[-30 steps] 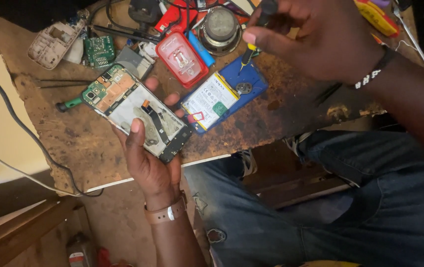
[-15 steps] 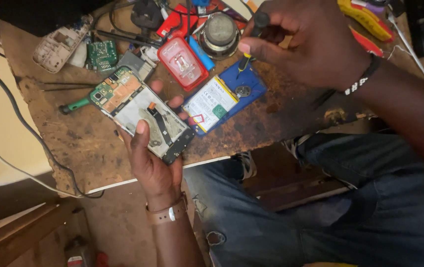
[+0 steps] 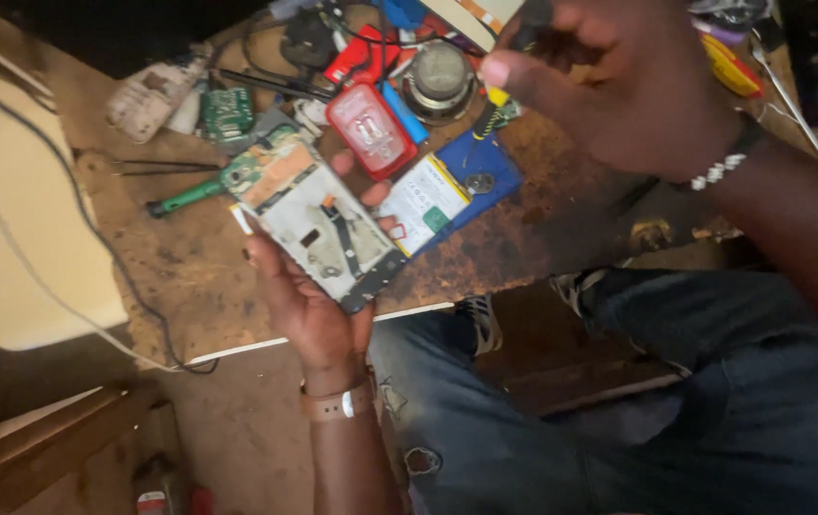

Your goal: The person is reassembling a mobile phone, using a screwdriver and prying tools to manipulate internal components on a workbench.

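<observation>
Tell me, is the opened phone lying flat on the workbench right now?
No, the left hand holds the opened phone up above the workbench, fingers wrapped around its edges, while the right hand grips a small screwdriver.

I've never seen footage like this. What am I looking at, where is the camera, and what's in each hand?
There is no machine here: a person wears a camera on the head, looking down at their own two hands above a worn workbench. The left hand holds an opened phone with its insides showing. The right hand pinches a small screwdriver with a yellow and black shaft. On the bench lie a blue phone back with a battery, a red case, a round speaker, a green circuit board and a green-handled tool.
</observation>
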